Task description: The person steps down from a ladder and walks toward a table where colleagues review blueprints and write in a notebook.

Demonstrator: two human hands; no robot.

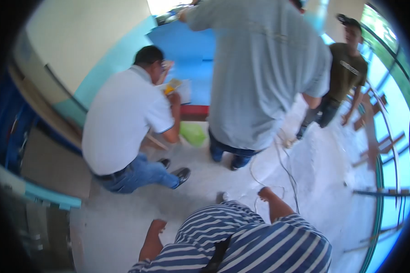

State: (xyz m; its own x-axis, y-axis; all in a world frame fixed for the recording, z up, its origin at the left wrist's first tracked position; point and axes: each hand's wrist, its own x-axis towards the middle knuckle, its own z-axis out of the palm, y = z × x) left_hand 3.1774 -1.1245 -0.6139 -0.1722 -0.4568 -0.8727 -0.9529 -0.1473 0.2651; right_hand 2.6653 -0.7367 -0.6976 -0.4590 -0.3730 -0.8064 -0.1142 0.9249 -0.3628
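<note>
Cords [288, 173] lie on floor [321, 195] near my R hand [265, 194]; L hand [158, 226] hangs low on L side. Both blurred, can't tell if open or closed. Co-worker in white [123, 113] holds yellow thing [172, 87]; one in grey [264, 77] stands by blue panel [182, 52].

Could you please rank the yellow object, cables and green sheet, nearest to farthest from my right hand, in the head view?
1. Cables, close by the right hand.
2. Green sheet, low, ahead-left.
3. Yellow object, farther ahead-left, in a co-worker's hand.
</note>
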